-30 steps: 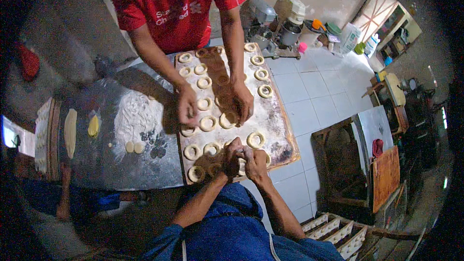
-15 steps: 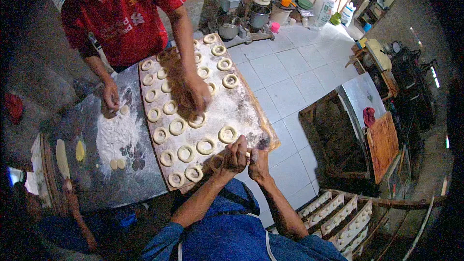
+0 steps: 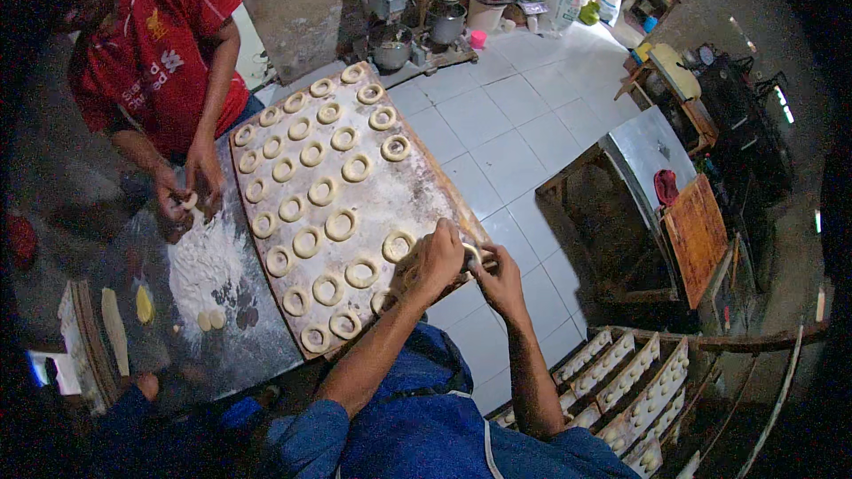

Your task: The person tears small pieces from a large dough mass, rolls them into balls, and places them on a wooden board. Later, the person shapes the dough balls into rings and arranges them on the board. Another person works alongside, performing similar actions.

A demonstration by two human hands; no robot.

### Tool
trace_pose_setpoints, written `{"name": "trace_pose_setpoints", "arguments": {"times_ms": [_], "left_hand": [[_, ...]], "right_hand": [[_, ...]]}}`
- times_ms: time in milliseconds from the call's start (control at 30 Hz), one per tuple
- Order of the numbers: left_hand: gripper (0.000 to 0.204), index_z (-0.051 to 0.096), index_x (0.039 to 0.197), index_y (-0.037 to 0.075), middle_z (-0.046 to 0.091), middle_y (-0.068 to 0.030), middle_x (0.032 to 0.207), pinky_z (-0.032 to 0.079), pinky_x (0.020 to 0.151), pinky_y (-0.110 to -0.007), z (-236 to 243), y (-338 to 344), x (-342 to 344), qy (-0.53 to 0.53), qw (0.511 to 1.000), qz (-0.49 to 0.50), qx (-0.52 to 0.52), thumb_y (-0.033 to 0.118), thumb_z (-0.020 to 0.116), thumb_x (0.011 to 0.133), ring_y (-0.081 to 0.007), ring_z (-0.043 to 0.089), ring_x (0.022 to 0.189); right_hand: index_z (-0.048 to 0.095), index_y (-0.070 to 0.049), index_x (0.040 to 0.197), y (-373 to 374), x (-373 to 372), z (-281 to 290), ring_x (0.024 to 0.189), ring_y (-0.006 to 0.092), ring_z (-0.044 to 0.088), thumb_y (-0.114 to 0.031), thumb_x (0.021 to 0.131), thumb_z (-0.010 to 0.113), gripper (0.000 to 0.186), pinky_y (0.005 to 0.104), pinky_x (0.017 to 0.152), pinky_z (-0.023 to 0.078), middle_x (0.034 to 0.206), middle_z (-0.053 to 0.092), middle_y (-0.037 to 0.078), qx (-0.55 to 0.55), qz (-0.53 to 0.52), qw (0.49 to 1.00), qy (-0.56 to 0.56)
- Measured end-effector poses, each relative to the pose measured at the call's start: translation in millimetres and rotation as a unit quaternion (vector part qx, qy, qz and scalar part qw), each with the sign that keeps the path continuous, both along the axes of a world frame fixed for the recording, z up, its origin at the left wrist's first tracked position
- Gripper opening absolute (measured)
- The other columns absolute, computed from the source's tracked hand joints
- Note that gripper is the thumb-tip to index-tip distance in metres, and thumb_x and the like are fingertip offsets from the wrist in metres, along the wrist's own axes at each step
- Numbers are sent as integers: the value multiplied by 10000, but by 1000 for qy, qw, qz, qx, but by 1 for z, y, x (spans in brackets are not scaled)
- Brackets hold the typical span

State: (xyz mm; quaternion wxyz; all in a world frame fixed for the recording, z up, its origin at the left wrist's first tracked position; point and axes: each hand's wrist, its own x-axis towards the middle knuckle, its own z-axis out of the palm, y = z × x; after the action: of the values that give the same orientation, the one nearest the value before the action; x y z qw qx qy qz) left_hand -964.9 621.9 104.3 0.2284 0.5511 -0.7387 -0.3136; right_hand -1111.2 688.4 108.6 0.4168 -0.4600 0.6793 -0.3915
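A small pale ring of dough (image 3: 469, 252) is pinched between my two hands above the near right edge of a floured wooden board (image 3: 417, 200). My left hand (image 3: 440, 255) has its fingers closed on the ring's left side and partly hides it. On the other side, my right hand (image 3: 500, 278) grips it between thumb and fingers. Several dough rings (image 3: 341, 224) lie in rows on the board. The one nearest my left hand is a flat ring (image 3: 398, 247); another beneath my left wrist is mostly covered.
Across the board a co-worker in a red shirt (image 3: 169, 35) holds a dough piece (image 3: 189, 201) over a flour heap (image 3: 206, 266) on the metal table (image 3: 257, 350). Mixers (image 3: 389, 31) stand by the wall. A rack of dough-filled trays (image 3: 612, 381) is at my lower right.
The co-worker's hand has withdrawn from the board, and both their hands now meet at a dough piece. My hands stay together, with the ring now showing between them. The view has shifted slightly.
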Motion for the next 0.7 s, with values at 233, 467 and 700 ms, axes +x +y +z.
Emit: {"name": "trace_pose_setpoints", "arguments": {"times_ms": [233,467,700], "left_hand": [[398,620,1129,-35,606,-252,1160,509,927,-492,10,-18,17,-45,991,-112,56,269,705,887,-425,608,1084],[369,656,1167,60,626,-178,1185,532,912,-470,64,36,80,72,997,-39,10,254,729,863,-396,617,1093],[170,684,1010,9,649,-221,1058,445,952,-516,-52,114,370,-12,868,464,-178,97,704,865,-419,588,1049]], "right_hand": [[523,13,1302,33,-13,-8,867,314,696,-202,839,761,563,419,780,552,1076,661,214,20,-32,990,133],[596,-19,1029,-18,1,-58,887,343,616,-209,829,738,310,450,781,501,988,630,169,-130,13,959,250],[469,-5,1347,18,41,-39,884,159,596,-98,960,634,430,300,754,531,1064,626,118,-188,-27,973,131]]}}
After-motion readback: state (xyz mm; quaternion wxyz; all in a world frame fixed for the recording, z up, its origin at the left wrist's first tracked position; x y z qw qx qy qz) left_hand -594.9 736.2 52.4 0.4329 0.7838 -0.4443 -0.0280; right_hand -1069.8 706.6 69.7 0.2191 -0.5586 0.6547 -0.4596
